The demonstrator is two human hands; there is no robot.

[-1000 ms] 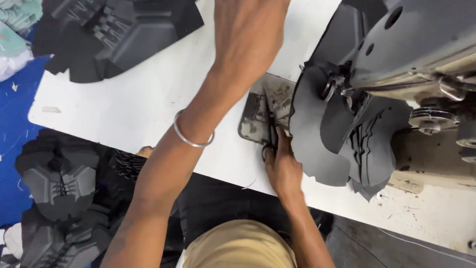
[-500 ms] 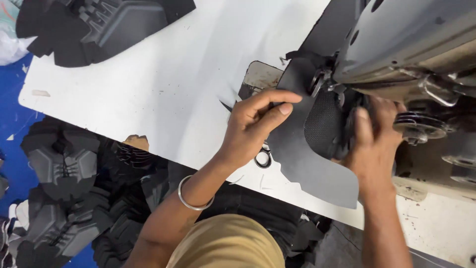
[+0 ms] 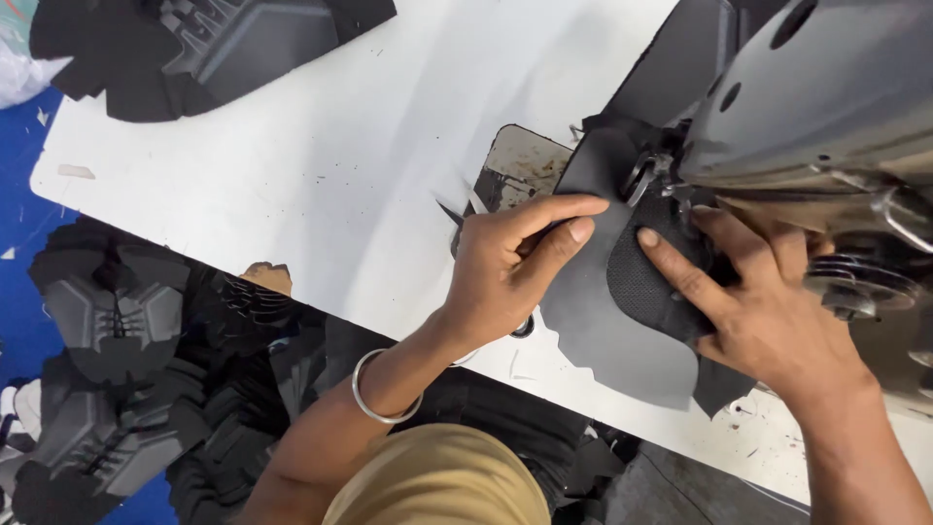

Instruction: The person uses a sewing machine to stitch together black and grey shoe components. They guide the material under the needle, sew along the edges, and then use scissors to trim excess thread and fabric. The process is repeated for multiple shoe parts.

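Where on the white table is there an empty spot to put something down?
The table is bare between the black pieces at its far corner and the left hand. By the sewing machine, both hands and the dark fabric crowd it.

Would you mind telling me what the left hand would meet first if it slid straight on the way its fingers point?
Probably the sewing machine's presser foot. The left hand already presses on the black piece, fingers aimed up-right toward it; depth is unclear.
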